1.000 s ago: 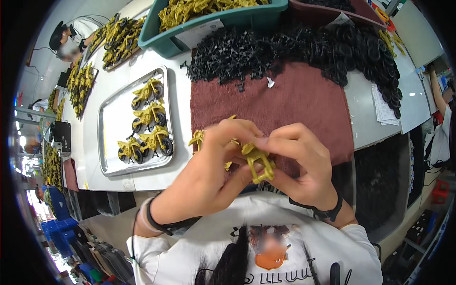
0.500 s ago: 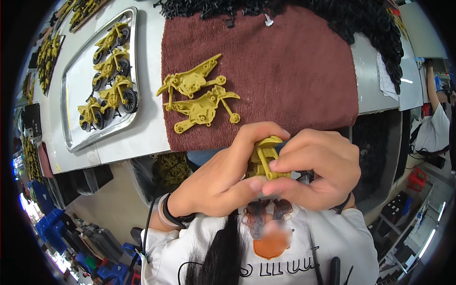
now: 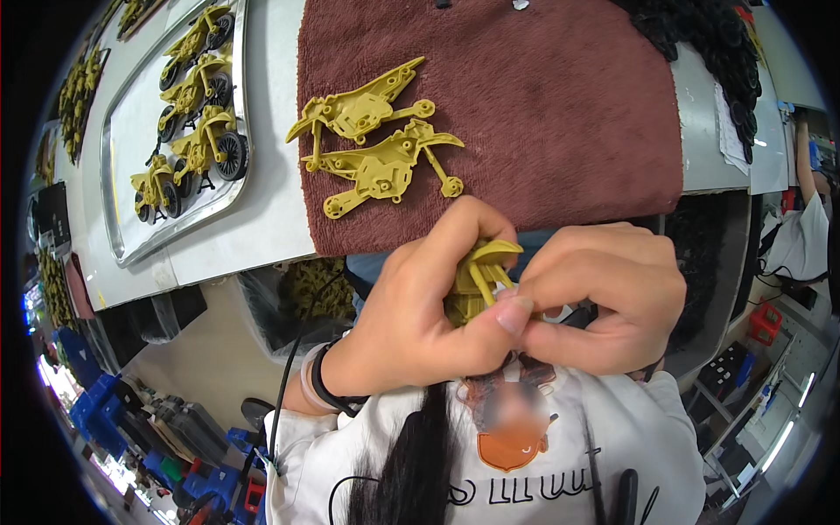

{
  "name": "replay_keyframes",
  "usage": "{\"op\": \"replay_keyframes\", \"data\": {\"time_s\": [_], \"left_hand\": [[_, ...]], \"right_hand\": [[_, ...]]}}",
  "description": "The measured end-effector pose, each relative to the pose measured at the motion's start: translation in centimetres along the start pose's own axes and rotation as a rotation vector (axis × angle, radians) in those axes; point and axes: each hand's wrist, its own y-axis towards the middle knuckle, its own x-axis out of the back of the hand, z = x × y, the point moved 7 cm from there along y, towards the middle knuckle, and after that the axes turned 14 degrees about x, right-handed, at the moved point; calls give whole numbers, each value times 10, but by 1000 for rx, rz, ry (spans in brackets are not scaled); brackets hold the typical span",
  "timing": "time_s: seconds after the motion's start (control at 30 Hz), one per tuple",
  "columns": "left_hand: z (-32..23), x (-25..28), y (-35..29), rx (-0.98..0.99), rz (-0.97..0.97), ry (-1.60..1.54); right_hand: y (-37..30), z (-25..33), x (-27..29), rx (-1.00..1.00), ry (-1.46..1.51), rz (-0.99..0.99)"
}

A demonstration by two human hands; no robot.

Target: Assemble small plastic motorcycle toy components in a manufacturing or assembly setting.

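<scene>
In front of my chest, my left hand (image 3: 429,302) is wrapped round a yellow plastic toy motorcycle body (image 3: 477,284), its mudguard and fork legs showing between thumb and forefinger. My right hand (image 3: 608,293) is closed in a pinch at the fork end, its fingertips meeting my left thumb. What sits in that pinch is hidden; a dark bit shows in the gap behind the right fingers. On the maroon towel (image 3: 560,122) beyond lie two yellow motorcycle half shells (image 3: 359,105), one in front of the other, each with an arm ending in a ring.
A metal tray (image 3: 109,175) at the left holds several yellow toy motorcycles (image 3: 201,144) with black wheels. Black parts (image 3: 700,39) are heaped at the far right. Below the table edge, a bag of yellow parts (image 3: 306,293) stands near my left arm. Another person (image 3: 801,236) is at the far right.
My right fingertips have shifted from the toy body's side to the fork end, and my left thumb has moved up against them. The towel and tray sit higher in view.
</scene>
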Motion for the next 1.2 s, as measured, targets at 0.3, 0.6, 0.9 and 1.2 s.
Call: {"op": "replay_keyframes", "data": {"time_s": [0.3, 0.6, 0.9, 1.2], "left_hand": [[-49, 10, -28, -582, -448, 708], [-85, 86, -36, -632, 67, -105], [-49, 53, 63, -501, -441, -45], [-75, 25, 47, -473, -686, 1189]], "right_hand": [[8, 10, 0, 201, -49, 82], [-44, -50, 67, -227, 7, -593], [-29, -60, 45, -79, -421, -291], [-22, -58, 45, 44, -488, -255]]}}
